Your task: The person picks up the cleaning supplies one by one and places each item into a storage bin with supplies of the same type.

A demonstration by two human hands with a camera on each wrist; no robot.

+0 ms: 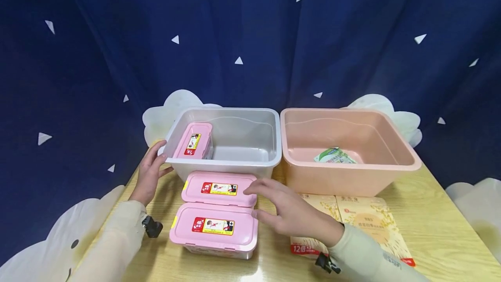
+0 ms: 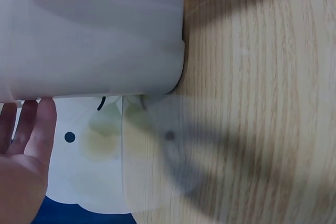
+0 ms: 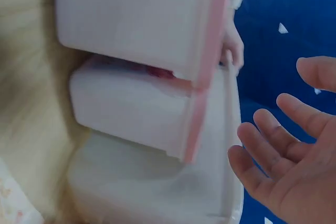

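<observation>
Two pink-lidded plastic boxes, a rear one (image 1: 195, 189) and a front one (image 1: 178, 229), stand one behind the other on the table. My right hand (image 1: 283, 208) is at their right ends, its fingers spread and holding nothing; the right wrist view shows its palm (image 3: 299, 166) apart from the boxes. At the left front corner of the grey bin (image 1: 223, 165), my left hand (image 1: 150, 171) touches the rim. In the left wrist view its fingers (image 2: 43, 129) look fairly straight against the bin wall. A similar pink-lidded box (image 1: 203, 142) sits inside that bin, along its left side.
A peach bin (image 1: 352, 177) stands right of the grey one, with a green-and-white packet (image 1: 335, 156) on its floor. Two yellowish flat packs (image 1: 369, 219) lie before it, partly under my right forearm. A dark blue curtain (image 1: 250, 25) hangs behind the wooden table (image 1: 434, 238).
</observation>
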